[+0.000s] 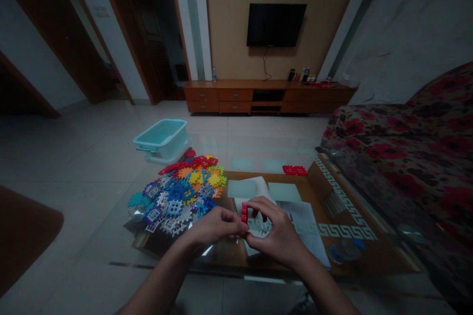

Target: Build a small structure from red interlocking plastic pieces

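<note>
A red plastic piece (244, 212), seen edge-on, stands upright between the fingertips above the glass-topped table (380, 258); whether it is one piece or several joined, I cannot tell. To handle it well, steady the lower end with one hand and press evenly with the other, so it doesn't twist. From eight o'clock, the left hand (219, 225) pinches its lower end, thumb against bent fingers. From four o'clock, the right hand (275, 229) curves into a wide C, index finger gripping the top, thumb near the bottom. A multicoloured pile (177, 197) lies at ten o'clock, flat red pieces (294, 170) at two.
</note>
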`<state>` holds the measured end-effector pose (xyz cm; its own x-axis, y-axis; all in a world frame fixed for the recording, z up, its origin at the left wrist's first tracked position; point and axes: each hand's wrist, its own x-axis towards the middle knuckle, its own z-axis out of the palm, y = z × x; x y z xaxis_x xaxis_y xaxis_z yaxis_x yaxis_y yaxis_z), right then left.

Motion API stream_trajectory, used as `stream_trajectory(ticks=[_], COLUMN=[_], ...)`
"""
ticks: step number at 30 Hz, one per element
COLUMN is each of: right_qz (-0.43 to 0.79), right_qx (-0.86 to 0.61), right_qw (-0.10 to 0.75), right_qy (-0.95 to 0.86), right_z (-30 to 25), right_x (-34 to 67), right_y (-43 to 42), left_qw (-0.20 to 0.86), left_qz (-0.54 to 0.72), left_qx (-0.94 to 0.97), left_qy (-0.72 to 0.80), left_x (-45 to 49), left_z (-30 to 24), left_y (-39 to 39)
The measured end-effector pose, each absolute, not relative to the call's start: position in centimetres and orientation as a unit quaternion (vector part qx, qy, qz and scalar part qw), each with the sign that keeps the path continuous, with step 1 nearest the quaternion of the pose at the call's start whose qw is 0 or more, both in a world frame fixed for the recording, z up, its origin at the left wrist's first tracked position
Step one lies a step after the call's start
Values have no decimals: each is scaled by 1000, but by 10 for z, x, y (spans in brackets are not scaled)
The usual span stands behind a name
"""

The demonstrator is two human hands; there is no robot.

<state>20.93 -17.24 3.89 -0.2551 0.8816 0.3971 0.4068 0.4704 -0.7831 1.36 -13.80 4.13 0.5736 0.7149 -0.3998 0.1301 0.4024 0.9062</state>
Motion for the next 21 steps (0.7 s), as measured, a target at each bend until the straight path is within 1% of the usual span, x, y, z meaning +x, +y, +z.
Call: stream_trajectory(ticks=[7, 11, 15, 19, 21], right_qz=[280, 276, 280, 287, 292], right_qx=[-423, -424, -420, -426, -440], right_qw=[432, 433, 427, 402, 388], right_qy=[-746, -746, -750, -758, -756], right_z=[40, 39, 38, 36, 36], right_x=[208, 209, 208, 208, 211], right_y=[-172, -172, -171, -171, -170], left_qw=[747, 738, 693, 649, 599], left_qz=[202, 199, 200, 183, 170], left_qx=[500, 510, 547, 585, 623], left_qy=[389, 394, 425, 450, 472], left_x=[12, 12, 11, 10, 8], left_z=[32, 34, 34, 31, 31], left_y=[-138, -138, -134, -131, -130])
